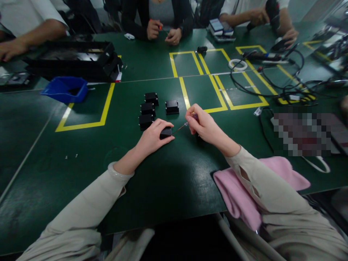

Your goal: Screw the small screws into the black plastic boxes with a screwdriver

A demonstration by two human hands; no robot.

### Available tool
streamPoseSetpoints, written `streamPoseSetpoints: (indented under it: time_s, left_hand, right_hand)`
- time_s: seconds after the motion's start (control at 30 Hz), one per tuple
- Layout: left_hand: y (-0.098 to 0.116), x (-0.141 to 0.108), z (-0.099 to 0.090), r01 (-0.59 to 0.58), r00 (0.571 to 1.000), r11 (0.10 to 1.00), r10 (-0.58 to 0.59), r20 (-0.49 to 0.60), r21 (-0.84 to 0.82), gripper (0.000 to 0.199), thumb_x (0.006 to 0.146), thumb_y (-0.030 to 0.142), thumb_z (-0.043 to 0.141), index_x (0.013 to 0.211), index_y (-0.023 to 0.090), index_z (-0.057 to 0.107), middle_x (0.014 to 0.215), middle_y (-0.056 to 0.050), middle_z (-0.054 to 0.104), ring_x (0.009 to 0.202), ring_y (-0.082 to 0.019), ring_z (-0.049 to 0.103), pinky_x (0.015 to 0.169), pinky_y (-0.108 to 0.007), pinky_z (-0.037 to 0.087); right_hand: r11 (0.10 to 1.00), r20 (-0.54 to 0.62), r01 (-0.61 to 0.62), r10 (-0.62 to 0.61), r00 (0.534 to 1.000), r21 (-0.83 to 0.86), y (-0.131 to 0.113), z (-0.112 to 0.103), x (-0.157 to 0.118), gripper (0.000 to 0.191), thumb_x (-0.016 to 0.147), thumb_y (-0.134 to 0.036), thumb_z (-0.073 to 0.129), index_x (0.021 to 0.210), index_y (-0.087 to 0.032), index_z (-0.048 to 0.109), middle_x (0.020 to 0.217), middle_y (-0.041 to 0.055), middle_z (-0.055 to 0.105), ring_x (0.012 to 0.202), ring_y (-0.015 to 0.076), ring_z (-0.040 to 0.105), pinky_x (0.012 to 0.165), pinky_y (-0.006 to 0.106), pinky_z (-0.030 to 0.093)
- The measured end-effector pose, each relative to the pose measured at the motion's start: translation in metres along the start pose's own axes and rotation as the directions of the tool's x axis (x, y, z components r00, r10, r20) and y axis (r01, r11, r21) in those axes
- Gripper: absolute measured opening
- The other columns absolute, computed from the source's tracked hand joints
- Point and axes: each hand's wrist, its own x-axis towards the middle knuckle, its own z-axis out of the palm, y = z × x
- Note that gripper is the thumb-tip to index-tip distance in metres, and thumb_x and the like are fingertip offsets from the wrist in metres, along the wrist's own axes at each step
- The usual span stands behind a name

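Note:
My left hand is closed around a small black box, pressing it to the green tabletop. In my right hand is a screwdriver, its handle mostly hidden by the fingers. The thin shaft slants down to the left, and its tip meets the right end of the held box. Beyond my left hand stand several similar boxes: a near one, a middle one and a far one in a column, plus another box to their right.
A blue bin and stacked black trays stand at the left. Tiny loose pieces lie nearer me. A pink cloth lies under my right forearm. Black cables tangle at the right. Co-workers sit across; one person's hands hold something orange.

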Motion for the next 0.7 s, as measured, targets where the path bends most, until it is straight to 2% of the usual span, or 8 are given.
streamPoseSetpoints:
  time_s: [0.1, 0.23, 0.43, 0.63, 0.7]
  left_hand:
    - [0.0, -0.0001, -0.0002, 0.002, 1.0, 1.0, -0.002, 0.003, 0.004, 0.034, 0.096, 0.034, 0.074, 0.126, 0.023, 0.063, 0.126, -0.01, 0.067, 0.122, -0.029, 0.066, 0.107, -0.047, 0.054]
    - [-0.0004, -0.0003, 0.0001, -0.004, 1.0, 1.0, 0.004, -0.001, 0.009, 0.035, 0.096, 0.033, 0.074, 0.127, 0.021, 0.063, 0.126, -0.011, 0.067, 0.121, -0.03, 0.066, 0.106, -0.047, 0.055]
    - [-0.0008, -0.0002, 0.0005, -0.01, 1.0, 1.0, 0.01, -0.001, 0.007, 0.034, 0.097, 0.033, 0.074, 0.127, 0.02, 0.064, 0.126, -0.011, 0.067, 0.122, -0.03, 0.066, 0.107, -0.047, 0.054]
    - [-0.0004, -0.0001, 0.0006, -0.006, 1.0, 1.0, 0.006, 0.001, 0.014, 0.034, 0.096, 0.033, 0.074, 0.126, 0.021, 0.064, 0.126, -0.011, 0.067, 0.122, -0.03, 0.066, 0.106, -0.046, 0.054]
    - [-0.0002, -0.0001, 0.0004, -0.005, 1.0, 1.0, 0.005, 0.0, 0.01, 0.034, 0.096, 0.033, 0.074, 0.126, 0.021, 0.064, 0.126, -0.011, 0.067, 0.122, -0.03, 0.066, 0.106, -0.046, 0.055]
  right_hand:
    - [1.0, -0.001, -0.002, 0.002, 1.0, 0.0, 0.0, 0.0, -0.0002, 0.014, 0.107, -0.028, 0.051, 0.095, -0.024, 0.046, 0.06, -0.0085, 0.053, 0.05, 0.01, 0.051, 0.057, 0.028, 0.038]
    - [0.999, -0.006, -0.03, 0.03, 1.0, -0.032, 0.0008, -0.0005, -0.0007, 0.026, 0.109, -0.04, 0.053, 0.089, -0.024, 0.047, 0.051, -0.0097, 0.048, 0.046, 0.0107, 0.046, 0.056, 0.029, 0.036]
    - [0.999, -0.012, 0.032, -0.032, 0.999, 0.0, 0.0016, -0.0003, -0.0009, 0.008, 0.107, -0.024, 0.05, 0.1, -0.024, 0.046, 0.063, -0.0088, 0.053, 0.05, 0.009, 0.049, 0.058, 0.027, 0.037]
    - [0.999, -0.012, 0.003, -0.004, 1.0, -0.049, 0.0008, -0.0007, -0.0009, 0.022, 0.109, -0.035, 0.052, 0.091, -0.024, 0.046, 0.055, -0.0096, 0.047, 0.047, 0.0102, 0.046, 0.056, 0.028, 0.034]
    - [0.999, -0.013, 0.001, -0.001, 1.0, -0.04, 0.0005, -0.0005, -0.0012, 0.018, 0.108, -0.033, 0.052, 0.093, -0.024, 0.047, 0.054, -0.0102, 0.046, 0.046, 0.01, 0.045, 0.055, 0.028, 0.034]
